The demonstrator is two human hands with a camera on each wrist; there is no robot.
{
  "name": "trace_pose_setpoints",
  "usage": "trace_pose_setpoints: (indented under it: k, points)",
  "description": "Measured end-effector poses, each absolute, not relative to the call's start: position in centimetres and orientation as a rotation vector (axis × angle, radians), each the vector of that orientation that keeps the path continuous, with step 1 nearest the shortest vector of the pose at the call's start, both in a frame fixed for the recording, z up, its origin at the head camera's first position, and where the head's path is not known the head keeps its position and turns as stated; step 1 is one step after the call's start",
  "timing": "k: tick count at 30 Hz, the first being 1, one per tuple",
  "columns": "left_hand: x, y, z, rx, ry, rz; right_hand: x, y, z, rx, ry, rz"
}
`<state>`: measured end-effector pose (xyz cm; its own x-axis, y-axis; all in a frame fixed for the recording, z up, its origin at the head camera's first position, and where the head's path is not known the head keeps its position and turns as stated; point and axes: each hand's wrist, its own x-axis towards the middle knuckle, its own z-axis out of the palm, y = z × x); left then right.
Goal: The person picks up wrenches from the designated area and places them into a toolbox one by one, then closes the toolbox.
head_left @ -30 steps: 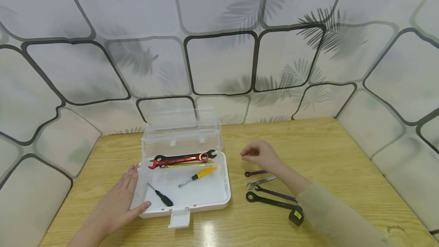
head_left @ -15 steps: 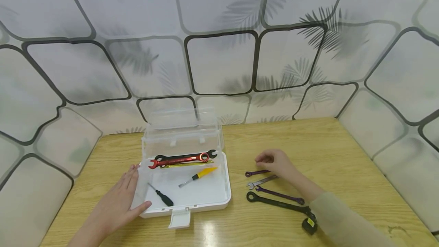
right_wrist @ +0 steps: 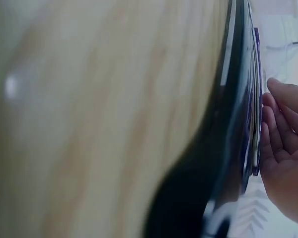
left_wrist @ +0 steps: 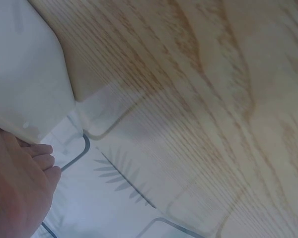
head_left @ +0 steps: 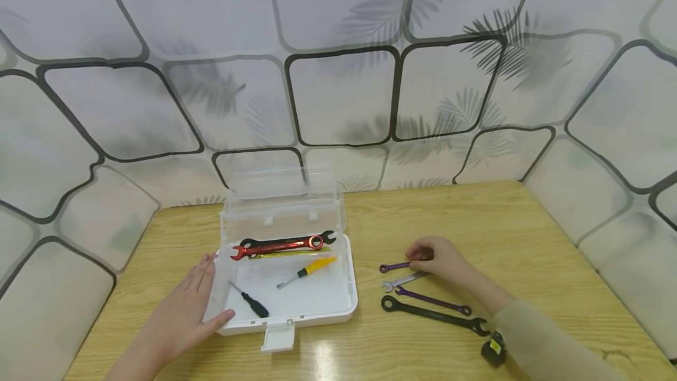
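My left hand (head_left: 182, 304) lies with straight fingers along the left side of a white toolbox (head_left: 312, 323), thumb over its front rim. In the left wrist view the fingers (left_wrist: 43, 157) touch the box wall (left_wrist: 32, 74). My right hand (head_left: 444, 263) is over the far end of a small purple wrench (head_left: 394, 266), its fingers loosely bent. That wrench's other end is hidden under the hand. The right wrist view shows the thumb (right_wrist: 288, 94) apart from the bent fingers. Right below lie a silver wrench (head_left: 404, 280), a longer purple wrench (head_left: 433, 300) and a black wrench (head_left: 431, 313).
Inside the box lie a red wrench (head_left: 277, 247), a black wrench behind it, a yellow wrench (head_left: 291, 253), a yellow screwdriver (head_left: 312, 267) and a black screwdriver (head_left: 255, 304). The clear lid (head_left: 280, 204) stands raised. A black tape measure (head_left: 493, 350) lies by the right sleeve.
My right hand has moved right and nearer, down to the small purple wrench. The tape measure has shifted right along with the sleeve. The left hand keeps its place.
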<state>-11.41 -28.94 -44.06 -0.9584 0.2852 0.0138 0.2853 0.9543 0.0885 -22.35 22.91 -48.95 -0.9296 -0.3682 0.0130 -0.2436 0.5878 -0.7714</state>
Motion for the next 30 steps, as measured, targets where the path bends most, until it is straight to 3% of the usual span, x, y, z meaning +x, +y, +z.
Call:
trace_pose_setpoints:
  k: [30]
  points:
    - [-11.41, -28.87, -43.99, -0.442, -3.107, -0.139, -22.37, 23.89, -49.22, -0.670, 2.702, -1.174]
